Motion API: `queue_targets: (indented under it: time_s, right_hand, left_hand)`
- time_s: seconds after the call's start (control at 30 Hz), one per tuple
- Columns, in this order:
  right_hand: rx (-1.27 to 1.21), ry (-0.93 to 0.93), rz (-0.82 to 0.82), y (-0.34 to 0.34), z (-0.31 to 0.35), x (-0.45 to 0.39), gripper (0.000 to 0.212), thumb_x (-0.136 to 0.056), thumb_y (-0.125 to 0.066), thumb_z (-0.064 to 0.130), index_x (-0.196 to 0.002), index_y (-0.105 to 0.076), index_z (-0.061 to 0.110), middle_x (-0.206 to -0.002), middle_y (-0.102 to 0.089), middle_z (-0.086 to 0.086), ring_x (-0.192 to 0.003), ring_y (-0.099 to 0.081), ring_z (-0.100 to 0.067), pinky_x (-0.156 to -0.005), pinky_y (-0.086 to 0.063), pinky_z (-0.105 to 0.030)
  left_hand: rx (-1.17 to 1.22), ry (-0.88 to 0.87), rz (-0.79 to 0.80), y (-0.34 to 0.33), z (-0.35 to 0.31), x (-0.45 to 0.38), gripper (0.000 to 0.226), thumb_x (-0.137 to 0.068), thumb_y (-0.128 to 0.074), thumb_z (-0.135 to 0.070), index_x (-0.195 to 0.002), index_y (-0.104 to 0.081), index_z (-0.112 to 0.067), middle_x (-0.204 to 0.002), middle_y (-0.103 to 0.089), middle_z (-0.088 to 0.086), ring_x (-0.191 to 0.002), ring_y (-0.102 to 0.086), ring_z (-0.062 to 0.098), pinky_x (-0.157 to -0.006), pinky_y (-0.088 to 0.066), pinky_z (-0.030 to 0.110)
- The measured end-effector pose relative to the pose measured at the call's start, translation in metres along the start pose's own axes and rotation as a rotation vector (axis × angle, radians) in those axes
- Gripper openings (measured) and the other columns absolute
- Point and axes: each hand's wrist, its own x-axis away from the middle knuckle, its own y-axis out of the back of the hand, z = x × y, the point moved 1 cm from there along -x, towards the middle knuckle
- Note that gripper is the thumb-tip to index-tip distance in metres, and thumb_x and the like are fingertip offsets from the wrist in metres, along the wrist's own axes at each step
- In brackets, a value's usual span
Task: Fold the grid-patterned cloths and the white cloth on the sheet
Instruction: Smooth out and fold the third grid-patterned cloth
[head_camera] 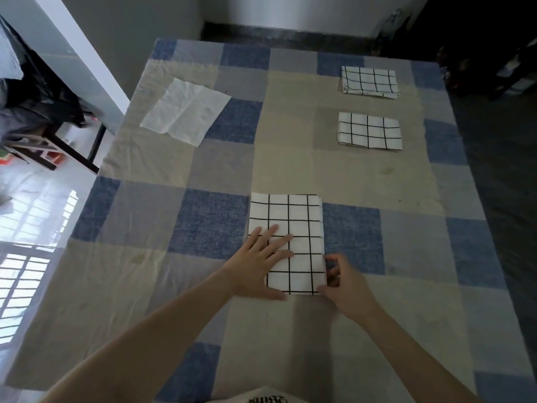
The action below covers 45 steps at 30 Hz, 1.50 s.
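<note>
A grid-patterned cloth (293, 219), folded into a tall rectangle, lies on the checked sheet (203, 170) in front of me. My left hand (258, 266) rests flat on its lower left part, fingers spread. My right hand (343, 282) is at the cloth's lower right edge, fingers curled and pinching that edge. Two smaller folded grid-patterned cloths lie at the far right, one (369, 131) nearer and one (369, 82) behind it. The white cloth (186, 110) lies unfolded and creased at the far left.
The sheet covers a bed or table whose left edge drops to a shiny tiled floor (35, 216). A dark bench with clutter (43, 117) stands at the left. A wall (290, 10) runs behind the far edge; the right side is dark.
</note>
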Motion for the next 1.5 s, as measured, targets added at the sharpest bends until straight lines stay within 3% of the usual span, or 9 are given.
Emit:
queue_targets:
  time_s: [0.13,0.27,0.4,0.6,0.67,0.9,1.03,1.33,1.5]
  right_hand:
    - [0.023,-0.006,0.045,0.002,0.001,0.001,0.063,-0.077,-0.078,0.016,-0.129,-0.042,0.018,-0.080,-0.062,0.005,-0.071,-0.061,-0.007,-0.060,-0.045,-0.015]
    - [0.130,-0.045,0.124,0.005,0.008,-0.001,0.068,-0.080,-0.074,0.021,-0.136,-0.035,0.017,-0.093,-0.061,0.004,-0.081,-0.060,-0.008,-0.064,-0.046,-0.017]
    - [0.425,0.078,-0.120,0.000,0.024,0.004,0.053,-0.091,-0.058,0.022,-0.138,-0.035,0.016,-0.133,-0.042,-0.007,-0.122,-0.040,-0.023,-0.094,-0.045,-0.035]
    - [0.286,0.462,-0.305,-0.057,0.068,-0.015,0.044,-0.099,-0.040,0.031,-0.140,-0.038,0.015,-0.151,-0.027,-0.007,-0.138,-0.028,-0.021,-0.110,-0.034,-0.033]
    - [0.306,0.483,-0.306,-0.076,0.072,-0.024,0.047,-0.100,-0.036,0.034,-0.142,-0.035,0.015,-0.153,-0.024,-0.008,-0.140,-0.027,-0.020,-0.113,-0.030,-0.032]
    - [0.379,0.488,-0.244,-0.088,0.037,-0.037,0.055,-0.102,-0.030,0.034,-0.151,-0.022,0.012,-0.159,-0.019,-0.004,-0.147,-0.016,-0.015,-0.118,-0.023,-0.038]
    - [0.386,0.503,-0.241,-0.083,0.032,-0.034,0.056,-0.102,-0.028,0.035,-0.152,-0.020,0.009,-0.160,-0.017,-0.005,-0.148,-0.009,-0.012,-0.119,-0.021,-0.037]
    - [0.062,0.341,-0.237,-0.060,0.013,-0.037,0.055,-0.101,-0.040,0.015,-0.152,-0.020,0.015,-0.159,-0.017,0.002,-0.146,-0.016,-0.010,-0.118,-0.027,-0.036]
    - [0.104,0.269,-0.301,-0.048,0.043,-0.055,0.057,-0.101,-0.039,0.019,-0.153,-0.014,0.014,-0.161,-0.010,0.001,-0.147,-0.010,-0.010,-0.116,-0.019,-0.023]
  left_hand:
    - [0.006,0.002,0.089,0.003,0.000,-0.003,0.096,-0.076,-0.024,-0.090,-0.153,-0.004,-0.035,-0.162,0.014,-0.005,-0.145,0.027,0.030,-0.117,0.009,0.055]
    - [0.022,0.001,0.099,0.002,0.002,-0.004,0.086,-0.084,-0.027,-0.082,-0.153,-0.005,-0.035,-0.162,0.013,-0.005,-0.145,0.024,0.030,-0.118,0.005,0.057]
    - [0.027,0.011,0.084,0.004,0.001,-0.006,0.089,-0.080,-0.031,-0.084,-0.152,-0.008,-0.036,-0.162,0.013,-0.008,-0.146,0.021,0.029,-0.117,0.010,0.053]
    - [0.040,-0.003,0.054,0.001,0.003,-0.006,0.089,-0.084,-0.041,-0.074,-0.153,-0.020,-0.022,-0.160,-0.020,0.006,-0.148,0.010,0.033,-0.119,-0.003,0.056]
    - [-0.078,-0.001,0.117,0.003,0.001,-0.008,0.085,-0.090,-0.035,-0.068,-0.155,-0.008,-0.020,-0.162,-0.011,0.008,-0.146,0.019,0.032,-0.118,0.007,0.055]
    - [0.017,0.052,0.121,0.004,0.001,-0.008,0.099,-0.082,-0.043,-0.071,-0.154,0.001,-0.019,-0.163,0.005,0.006,-0.144,0.025,0.023,-0.119,0.011,0.049]
    - [0.038,0.027,0.085,0.003,0.002,-0.008,0.101,-0.077,-0.037,-0.076,-0.154,-0.008,-0.019,-0.163,-0.007,0.006,-0.148,0.017,0.026,-0.120,0.002,0.053]
    - [0.067,0.033,0.096,0.004,0.001,-0.006,0.097,-0.077,-0.034,-0.086,-0.153,-0.007,-0.033,-0.161,0.015,-0.010,-0.146,0.024,0.026,-0.118,0.010,0.052]
    - [0.053,0.037,0.140,0.003,0.002,-0.009,0.104,-0.076,-0.032,-0.087,-0.154,0.004,-0.028,-0.162,0.016,-0.007,-0.144,0.029,0.024,-0.118,0.009,0.053]
